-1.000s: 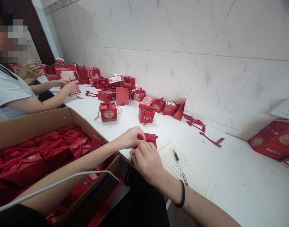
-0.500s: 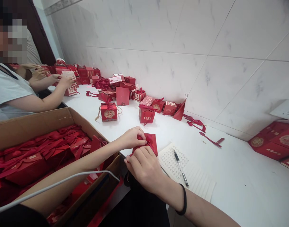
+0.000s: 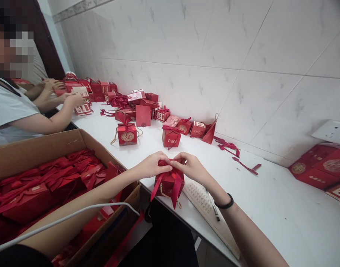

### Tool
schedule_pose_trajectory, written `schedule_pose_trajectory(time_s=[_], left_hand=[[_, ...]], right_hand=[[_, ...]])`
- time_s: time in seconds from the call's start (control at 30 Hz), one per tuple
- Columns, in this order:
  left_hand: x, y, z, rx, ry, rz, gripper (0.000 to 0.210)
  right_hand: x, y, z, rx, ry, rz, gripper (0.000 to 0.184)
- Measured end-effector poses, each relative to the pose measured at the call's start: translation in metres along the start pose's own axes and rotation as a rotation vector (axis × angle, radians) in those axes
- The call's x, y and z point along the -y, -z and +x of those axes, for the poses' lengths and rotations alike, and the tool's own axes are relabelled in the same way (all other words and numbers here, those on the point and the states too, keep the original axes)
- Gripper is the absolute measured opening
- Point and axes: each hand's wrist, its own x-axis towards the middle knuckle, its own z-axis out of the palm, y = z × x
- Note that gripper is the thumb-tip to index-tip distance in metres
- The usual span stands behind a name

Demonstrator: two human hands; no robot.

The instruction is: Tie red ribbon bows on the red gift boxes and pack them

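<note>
A small red gift box stands at the table's front edge, with a twisted cord handle hanging down its front. Across its top runs a dark red ribbon, its two tails dangling over the front. My left hand pinches the ribbon at the top from the left. From the right, my right hand closes its fingertips on the same ribbon, close to the left thumb. The exact knot or loop lies partly hidden under the fingers.
An open carton of red boxes stands at left, a white cable crossing before it. A notebook and pen lie right of the box. More boxes line the wall. A co-worker handles boxes at far left.
My right hand has moved up from in front of the box to its top right, meeting the left hand. The box's front and the hanging ribbon tails now show.
</note>
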Motion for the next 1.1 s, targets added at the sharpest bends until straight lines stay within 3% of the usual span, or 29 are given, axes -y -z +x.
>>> schedule_pose_trajectory(time_s=[0.17, 0.33, 0.57, 0.7, 1.1], left_hand=[[0.005, 0.003, -0.009, -0.087, 0.025, -0.119, 0.024], [0.007, 0.003, -0.017, -0.225, 0.08, -0.098, 0.021], [-0.001, -0.001, -0.011, -0.226, 0.139, -0.012, 0.025], [-0.001, -0.005, -0.008, -0.207, 0.153, -0.103, 0.024], [0.0, -0.02, -0.014, -0.381, 0.197, -0.145, 0.031]], right_hand=[[-0.006, -0.004, 0.002, -0.016, -0.058, 0.054, 0.026], [-0.007, 0.003, 0.003, 0.049, -0.156, 0.088, 0.03], [-0.004, 0.009, 0.001, 0.133, -0.173, 0.155, 0.022], [-0.004, 0.01, 0.001, 0.156, -0.186, 0.167, 0.019], [-0.007, 0.013, 0.0, 0.204, -0.264, 0.244, 0.018]])
